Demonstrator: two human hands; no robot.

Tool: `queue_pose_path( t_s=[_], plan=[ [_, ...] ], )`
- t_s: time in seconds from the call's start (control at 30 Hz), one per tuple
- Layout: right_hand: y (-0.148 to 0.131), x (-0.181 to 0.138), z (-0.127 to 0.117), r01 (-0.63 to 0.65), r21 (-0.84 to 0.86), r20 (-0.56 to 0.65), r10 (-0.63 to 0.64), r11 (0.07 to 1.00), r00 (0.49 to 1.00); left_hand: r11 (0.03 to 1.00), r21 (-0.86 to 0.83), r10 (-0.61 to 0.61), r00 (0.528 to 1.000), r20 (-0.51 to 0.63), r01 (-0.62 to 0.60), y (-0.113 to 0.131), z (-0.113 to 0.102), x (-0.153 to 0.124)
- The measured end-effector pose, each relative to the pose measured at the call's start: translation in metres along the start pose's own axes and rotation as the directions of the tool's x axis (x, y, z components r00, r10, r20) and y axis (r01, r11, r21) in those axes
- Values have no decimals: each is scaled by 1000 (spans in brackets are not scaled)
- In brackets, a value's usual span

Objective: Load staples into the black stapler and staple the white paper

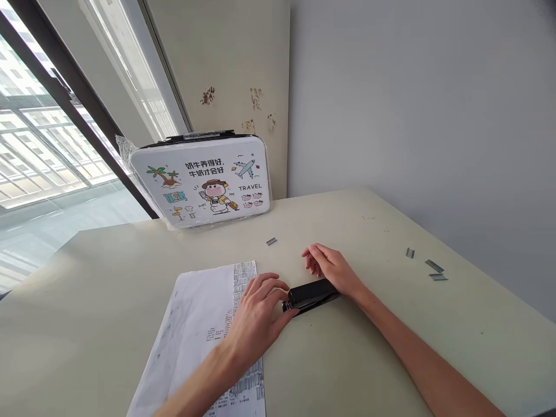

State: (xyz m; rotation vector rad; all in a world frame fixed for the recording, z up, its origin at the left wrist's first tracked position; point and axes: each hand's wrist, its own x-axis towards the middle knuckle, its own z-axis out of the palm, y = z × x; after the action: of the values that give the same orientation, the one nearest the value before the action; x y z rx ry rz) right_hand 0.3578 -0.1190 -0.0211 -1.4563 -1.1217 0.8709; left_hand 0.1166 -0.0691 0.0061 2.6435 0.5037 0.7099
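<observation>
A black stapler (pixel 310 292) lies on the table, tilted slightly up to the right in the head view. The thumb and fingers of my left hand (pixel 260 304) close around its left end, and that wrist crosses over a stack of printed paper (pixel 195 307). My right hand (pixel 330 266) is at the stapler's other end, its heel against or just above the black body; the view does not settle which. Its fingers are curled in, and the inside of that hand is hidden. A short strip of staples (pixel 271 241) lies beyond both hands.
More staple strips (pixel 434 266) lie toward the table's right edge. At the back stands a white case (pixel 204 185) with cartoon prints, partly wrapped in clear plastic. A grey wall (pixel 417 104) borders the table (pixel 347 359) on the right; a window (pixel 47 150) is at left.
</observation>
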Motion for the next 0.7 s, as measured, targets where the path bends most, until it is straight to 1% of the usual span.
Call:
queue_pose_path(
  t_s=[0.03,0.1,0.2,0.27,0.37,0.53,0.6,0.7],
  plan=[
    [-3,-1,0,2,2,15,-2,1000,1000,1000,3,2,1000,-2,-2,0,0,0],
    [-11,-2,-2,-2,32,103,-1,999,995,1000,9,5,1000,-3,-5,0,-1,0],
    [-22,-5,-7,-46,68,301,24,997,953,1000,13,4,1000,2,-4,-2,-3,-3],
    [-27,-7,-9,-74,43,364,53,996,930,1000,9,5,1000,9,-5,-3,-5,-5],
    [-28,-8,-11,-95,14,361,84,995,929,1000,1,4,1000,24,-4,-7,-12,-10],
    [-25,-7,-12,-130,54,373,100,990,922,1000,2,18,999,43,-18,-13,-27,-12],
    [-24,-6,-12,-141,62,379,107,988,919,1000,8,27,997,76,-27,-16,-34,-11],
    [-24,-6,-12,-132,58,384,100,990,918,999,10,40,984,172,-42,-21,-46,-5]
  ],
)
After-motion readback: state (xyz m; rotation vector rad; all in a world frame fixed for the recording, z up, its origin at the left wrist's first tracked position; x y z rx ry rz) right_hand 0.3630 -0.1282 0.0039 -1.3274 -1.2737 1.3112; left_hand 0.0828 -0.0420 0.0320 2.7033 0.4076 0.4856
